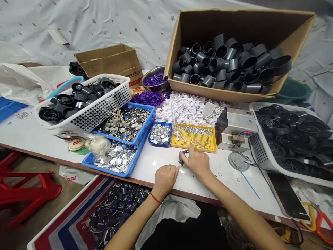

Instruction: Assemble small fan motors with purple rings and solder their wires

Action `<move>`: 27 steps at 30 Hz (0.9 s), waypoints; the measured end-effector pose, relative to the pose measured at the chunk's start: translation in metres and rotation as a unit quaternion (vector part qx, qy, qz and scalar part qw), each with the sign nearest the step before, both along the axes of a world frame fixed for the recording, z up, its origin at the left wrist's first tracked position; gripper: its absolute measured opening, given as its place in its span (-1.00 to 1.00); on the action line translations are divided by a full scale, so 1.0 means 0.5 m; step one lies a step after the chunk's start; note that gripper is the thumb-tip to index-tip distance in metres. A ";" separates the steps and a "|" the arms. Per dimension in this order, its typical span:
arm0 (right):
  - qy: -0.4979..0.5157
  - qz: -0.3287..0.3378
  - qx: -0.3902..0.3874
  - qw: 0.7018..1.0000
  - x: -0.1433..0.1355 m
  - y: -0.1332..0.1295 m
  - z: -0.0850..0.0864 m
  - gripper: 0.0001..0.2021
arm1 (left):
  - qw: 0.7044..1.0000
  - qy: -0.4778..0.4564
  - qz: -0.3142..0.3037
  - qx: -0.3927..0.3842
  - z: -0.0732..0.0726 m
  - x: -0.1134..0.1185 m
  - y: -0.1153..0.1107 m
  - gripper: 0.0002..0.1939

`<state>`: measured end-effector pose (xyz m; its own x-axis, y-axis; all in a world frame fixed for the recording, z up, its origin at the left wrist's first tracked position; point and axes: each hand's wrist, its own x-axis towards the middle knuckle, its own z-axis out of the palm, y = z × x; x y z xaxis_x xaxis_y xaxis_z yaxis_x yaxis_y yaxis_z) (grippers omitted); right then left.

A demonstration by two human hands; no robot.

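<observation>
Near the table's front edge, my left hand is closed, its thumb pointing toward my other hand; what it pinches is too small to make out. My right hand is closed on a small dark part, which sits at its fingertips just above the white tabletop. Just beyond my hands are a yellow tray with small metal pieces and a small blue tray of flat silver pieces.
A cardboard box of dark cups stands behind. White baskets flank the work area. A metal device is right of the yellow tray. Blue trays lie left; a phone and scissors lie right.
</observation>
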<state>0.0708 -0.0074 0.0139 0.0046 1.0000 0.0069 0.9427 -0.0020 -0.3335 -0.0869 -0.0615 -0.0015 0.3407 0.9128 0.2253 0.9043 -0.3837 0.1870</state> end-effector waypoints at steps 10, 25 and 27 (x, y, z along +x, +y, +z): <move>-0.010 0.158 -0.007 0.987 -0.094 0.014 -0.034 -0.46 | 0.992 0.088 0.052 -0.073 -0.076 -0.013 -0.088 -0.67; 0.497 -0.135 -0.088 0.852 0.166 -0.119 -0.106 -0.41 | 0.979 -0.061 -0.172 -0.086 0.003 0.185 0.064 -0.56; 0.557 -0.096 -0.129 0.815 0.153 -0.133 -0.099 -0.42 | 0.968 -0.102 -0.207 -0.101 0.035 0.157 0.049 -0.52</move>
